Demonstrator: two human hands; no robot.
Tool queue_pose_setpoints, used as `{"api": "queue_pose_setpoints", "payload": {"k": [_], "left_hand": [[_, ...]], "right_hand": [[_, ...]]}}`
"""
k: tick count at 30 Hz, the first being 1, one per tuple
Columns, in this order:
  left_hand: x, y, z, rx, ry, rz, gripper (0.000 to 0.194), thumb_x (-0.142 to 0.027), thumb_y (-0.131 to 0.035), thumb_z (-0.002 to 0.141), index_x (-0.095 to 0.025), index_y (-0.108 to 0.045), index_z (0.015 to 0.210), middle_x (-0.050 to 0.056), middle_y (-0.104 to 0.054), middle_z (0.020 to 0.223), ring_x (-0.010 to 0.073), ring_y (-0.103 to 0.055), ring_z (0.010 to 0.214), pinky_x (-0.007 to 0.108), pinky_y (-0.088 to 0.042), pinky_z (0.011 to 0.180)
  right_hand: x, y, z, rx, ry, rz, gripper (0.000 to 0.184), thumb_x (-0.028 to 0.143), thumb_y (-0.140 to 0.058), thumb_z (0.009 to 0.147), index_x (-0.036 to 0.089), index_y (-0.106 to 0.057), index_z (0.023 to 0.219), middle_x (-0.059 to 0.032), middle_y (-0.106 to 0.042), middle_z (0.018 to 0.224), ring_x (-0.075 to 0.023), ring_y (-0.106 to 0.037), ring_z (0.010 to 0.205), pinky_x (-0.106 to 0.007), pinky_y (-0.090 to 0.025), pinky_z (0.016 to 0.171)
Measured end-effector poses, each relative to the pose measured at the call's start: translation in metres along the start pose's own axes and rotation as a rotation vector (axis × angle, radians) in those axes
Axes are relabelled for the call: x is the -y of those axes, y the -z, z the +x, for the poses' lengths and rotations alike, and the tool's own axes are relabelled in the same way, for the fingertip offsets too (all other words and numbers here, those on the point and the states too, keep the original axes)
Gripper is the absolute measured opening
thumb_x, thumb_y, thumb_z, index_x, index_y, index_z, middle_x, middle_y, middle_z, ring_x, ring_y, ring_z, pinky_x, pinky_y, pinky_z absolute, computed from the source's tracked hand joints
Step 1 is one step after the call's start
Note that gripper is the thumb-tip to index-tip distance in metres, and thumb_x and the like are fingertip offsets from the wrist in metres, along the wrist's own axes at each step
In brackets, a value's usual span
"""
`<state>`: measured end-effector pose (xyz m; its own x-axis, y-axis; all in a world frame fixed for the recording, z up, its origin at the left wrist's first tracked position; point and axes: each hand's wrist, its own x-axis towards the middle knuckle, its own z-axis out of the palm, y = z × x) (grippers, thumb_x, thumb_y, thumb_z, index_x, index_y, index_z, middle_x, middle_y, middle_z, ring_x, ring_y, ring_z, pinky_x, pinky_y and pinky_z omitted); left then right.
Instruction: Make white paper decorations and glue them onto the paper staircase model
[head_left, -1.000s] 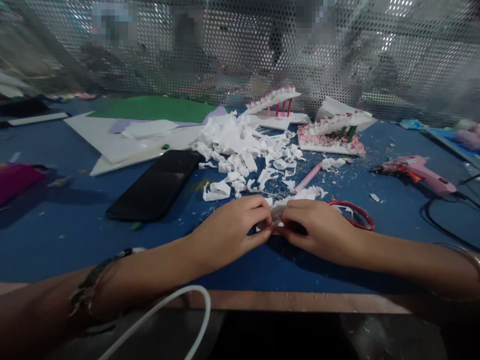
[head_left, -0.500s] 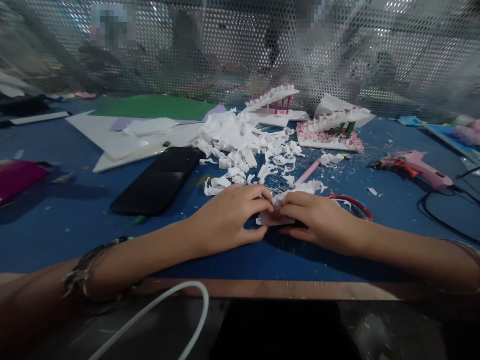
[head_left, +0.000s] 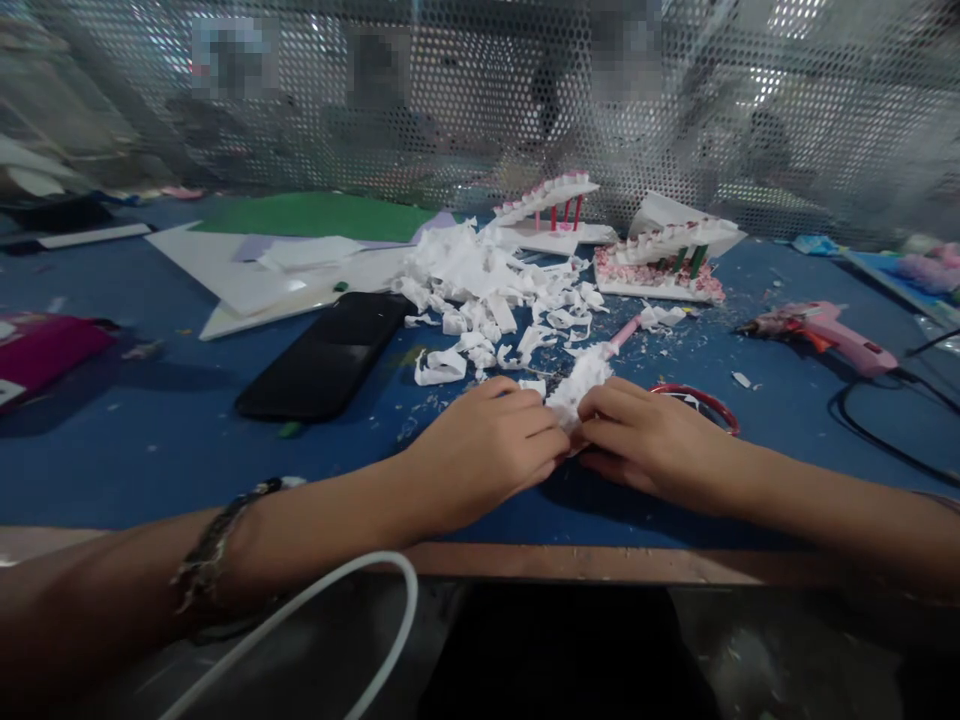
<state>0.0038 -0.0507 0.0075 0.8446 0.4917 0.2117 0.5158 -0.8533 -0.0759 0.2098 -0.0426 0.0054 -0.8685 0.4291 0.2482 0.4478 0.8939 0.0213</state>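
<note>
A crumpled white paper piece (head_left: 579, 388) lies between my hands near the table's front edge. My left hand (head_left: 495, 450) is closed at its lower left side, with the fingertips bent over the edge. From the right, my right hand (head_left: 641, 437) pinches the same piece, its fingers curled and the thumb underneath. The part inside my fingers is hidden. Just beyond it lies a pink stick (head_left: 624, 333). A heap of torn white paper strips (head_left: 480, 275) spreads behind my hands.
A black phone (head_left: 326, 358) lies left of the paper heap. Two small paper models (head_left: 551, 205) stand at the back. To the right are a pink glue gun (head_left: 832, 330) with its black cord and a red ring (head_left: 701, 400). A white cable (head_left: 401, 600) loops below the table edge.
My left hand has moved right and its fingers have closed in on the piece. More of the crumpled white paper now shows beyond my fingers. The view has shifted slightly.
</note>
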Motion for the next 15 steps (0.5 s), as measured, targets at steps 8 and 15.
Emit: {"api": "queue_pose_setpoints", "payload": {"k": [8,15], "left_hand": [[0.002,-0.003,0.007,0.034,0.299,-0.364,0.008,-0.024,-0.057,0.075,-0.021,-0.060,0.082,-0.004,-0.061,0.093,0.0141,-0.055,0.089,0.037,-0.023,0.090],[0.012,-0.002,0.013,0.074,0.268,-0.350,0.015,-0.027,-0.048,0.085,-0.019,-0.062,0.085,-0.001,-0.063,0.089,0.0147,-0.056,0.085,0.029,-0.033,0.079]], "right_hand": [[0.008,-0.005,-0.004,0.007,-0.110,0.107,0.017,0.023,-0.052,0.084,0.013,-0.059,0.095,-0.0070,-0.060,0.088,-0.0166,-0.055,0.080,-0.027,-0.043,0.066],[0.006,-0.008,0.002,-0.012,-0.195,0.161,0.015,0.022,-0.050,0.085,0.012,-0.060,0.087,-0.0072,-0.060,0.082,-0.0156,-0.054,0.074,-0.026,-0.039,0.062]]}}
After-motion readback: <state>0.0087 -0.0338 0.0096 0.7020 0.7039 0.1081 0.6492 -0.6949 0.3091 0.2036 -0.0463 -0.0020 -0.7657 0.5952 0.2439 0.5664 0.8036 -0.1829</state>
